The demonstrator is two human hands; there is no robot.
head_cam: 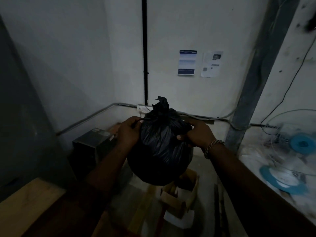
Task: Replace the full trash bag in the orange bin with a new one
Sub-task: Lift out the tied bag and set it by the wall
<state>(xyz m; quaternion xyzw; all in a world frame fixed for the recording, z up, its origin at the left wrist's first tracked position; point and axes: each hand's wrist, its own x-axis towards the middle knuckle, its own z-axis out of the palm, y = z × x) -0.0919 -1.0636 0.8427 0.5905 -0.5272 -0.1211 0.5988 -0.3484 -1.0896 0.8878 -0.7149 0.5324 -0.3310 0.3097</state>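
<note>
A full black trash bag point(160, 151) hangs in the air in front of me, bulging at the bottom, its neck gathered into a crumpled tuft on top. My left hand point(128, 132) pinches a thin strip of the bag's plastic at its upper left. My right hand point(196, 134), with a chain bracelet on the wrist, grips the bag's upper right side. The orange bin is not in view.
The room is dim. A dark box point(90, 144) sits in the left corner and open cardboard boxes point(181, 197) lie on the floor under the bag. A blue fan point(294, 154) stands at the right. A wooden surface point(25, 206) is at lower left.
</note>
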